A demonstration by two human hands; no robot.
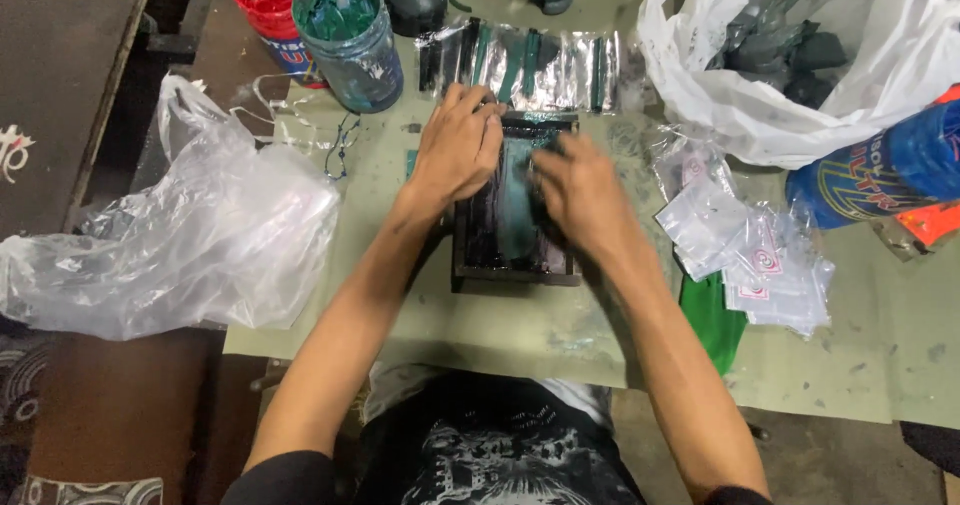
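A small dark printing frame (510,245) with green ink smeared on its screen lies on the stained green work surface (520,330). My left hand (457,145) rests palm down on the frame's far left corner and holds it in place. My right hand (580,195) is blurred over the screen, fingers curled around something I cannot make out. Just beyond the frame lies a row of clear plastic pouches (530,65) with dark green prints.
A jar of green ink (348,40) and a red-lidded tub (265,0) stand at the far left. A crumpled clear bag (190,235) lies left, a white bag with dark pieces (790,55) far right, small clear packets (750,255) to the right.
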